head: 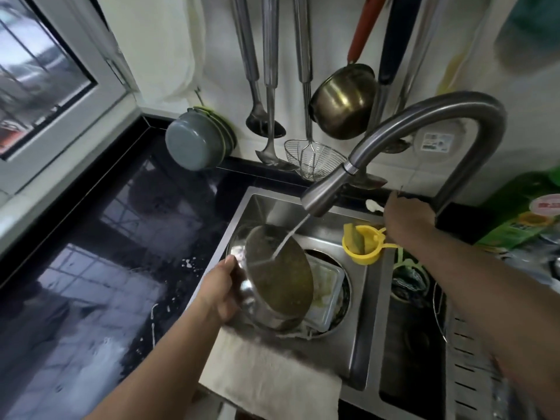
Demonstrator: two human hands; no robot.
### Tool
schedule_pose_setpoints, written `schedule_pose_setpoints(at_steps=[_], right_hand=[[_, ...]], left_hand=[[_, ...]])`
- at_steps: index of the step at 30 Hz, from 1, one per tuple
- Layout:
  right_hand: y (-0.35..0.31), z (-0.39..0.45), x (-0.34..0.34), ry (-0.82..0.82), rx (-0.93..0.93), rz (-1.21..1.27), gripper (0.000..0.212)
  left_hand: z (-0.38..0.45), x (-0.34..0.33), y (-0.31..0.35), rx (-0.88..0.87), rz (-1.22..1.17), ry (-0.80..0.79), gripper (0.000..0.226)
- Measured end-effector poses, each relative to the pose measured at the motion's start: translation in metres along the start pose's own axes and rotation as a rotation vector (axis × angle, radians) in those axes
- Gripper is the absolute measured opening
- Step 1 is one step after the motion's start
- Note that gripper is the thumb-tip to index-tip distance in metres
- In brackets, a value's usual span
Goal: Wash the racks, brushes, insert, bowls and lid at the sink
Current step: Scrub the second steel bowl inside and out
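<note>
**Rinsing a steel bowl under the faucet**

The steel bowl (pixel 272 277) was tilted over the left basin of the sink (pixel 357 344), the stream striking its inside. The left hand (pixel 222 294) gripped its rim at 9 o'clock; the right hand (pixel 406 221) was curled at the faucet (pixel 394 140) base, at 2 o'clock. Turning the bowl would likely rinse evenly. A cloth (pixel 272 374) lay at 6 o'clock.

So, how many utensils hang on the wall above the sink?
At least 6, left to right: spoon, turner, wire skimmer, ladle, one dark-handled tool, one steel handle. The faucet hides some ends.
</note>
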State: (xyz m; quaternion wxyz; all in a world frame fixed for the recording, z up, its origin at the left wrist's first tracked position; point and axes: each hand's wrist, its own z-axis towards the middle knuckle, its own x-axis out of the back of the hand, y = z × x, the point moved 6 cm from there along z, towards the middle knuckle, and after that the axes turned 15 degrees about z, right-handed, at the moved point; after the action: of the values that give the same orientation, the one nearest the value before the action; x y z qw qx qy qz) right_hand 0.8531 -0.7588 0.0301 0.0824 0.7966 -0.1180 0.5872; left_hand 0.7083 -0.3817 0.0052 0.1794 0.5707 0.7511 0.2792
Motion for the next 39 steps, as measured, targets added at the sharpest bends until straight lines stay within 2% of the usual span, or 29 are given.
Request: schedule_pose_setpoints(at_steps=[3, 5, 9, 12, 15, 17, 19, 23, 26, 27, 30, 33, 34, 37, 39], right_hand=[[0.0, -0.016, 0.001, 0.014, 0.097, -0.025, 0.08], [-0.003, -0.041, -0.008, -0.022, 0.148, 0.017, 0.073], [-0.015, -0.098, -0.04, -0.272, 0.133, 0.337, 0.024], [-0.038, -0.148, -0.045, -0.33, 0.165, 0.715, 0.032], [-0.07, -0.21, -0.026, -0.196, 0.292, 0.936, 0.038], [-0.104, -0.252, -0.01, -0.098, 0.468, 0.882, 0.055], [-0.138, -0.267, -0.002, -0.029, 0.576, 0.672, 0.068], [-0.148, -0.24, 0.024, 0.128, 0.455, 0.46, 0.071], [-0.178, -0.283, 0.019, -0.005, 0.6, 0.377, 0.069], [-0.18, -0.284, 0.021, -0.003, 0.592, 0.369, 0.068], [-0.173, -0.256, 0.039, 0.143, 0.396, 0.36, 0.07], [-0.209, -0.287, 0.029, 0.105, 0.524, 0.323, 0.068], [-0.212, -0.29, 0.028, 0.095, 0.518, 0.312, 0.068], [-0.19, -0.264, 0.048, 0.231, 0.362, 0.378, 0.066], [-0.204, -0.276, 0.045, 0.208, 0.458, 0.378, 0.064]], left_hand=[[-0.006, 0.018, -0.005, 0.0, 0.003, -0.003, 0.039], [-0.009, 0.022, -0.003, -0.024, 0.02, -0.032, 0.038], [-0.017, 0.018, 0.012, -0.134, 0.107, -0.098, 0.024], [-0.028, 0.012, 0.023, -0.225, 0.218, -0.206, 0.018], [-0.049, 0.007, 0.027, -0.323, 0.298, -0.23, 0.014], [-0.064, 0.003, 0.028, -0.395, 0.333, -0.212, 0.015], [-0.075, 0.004, 0.026, -0.42, 0.341, -0.173, 0.024], [-0.081, 0.015, 0.024, -0.424, 0.337, -0.155, 0.025], [-0.076, 0.033, 0.025, -0.395, 0.329, -0.138, 0.029], [-0.074, 0.038, 0.026, -0.396, 0.312, -0.151, 0.03], [-0.074, 0.046, 0.031, -0.42, 0.266, -0.199, 0.025], [-0.073, 0.056, 0.035, -0.412, 0.256, -0.225, 0.028], [-0.073, 0.06, 0.036, -0.409, 0.244, -0.238, 0.03], [-0.08, 0.064, 0.036, -0.417, 0.244, -0.266, 0.03], [-0.084, 0.067, 0.033, -0.428, 0.262, -0.262, 0.03]])
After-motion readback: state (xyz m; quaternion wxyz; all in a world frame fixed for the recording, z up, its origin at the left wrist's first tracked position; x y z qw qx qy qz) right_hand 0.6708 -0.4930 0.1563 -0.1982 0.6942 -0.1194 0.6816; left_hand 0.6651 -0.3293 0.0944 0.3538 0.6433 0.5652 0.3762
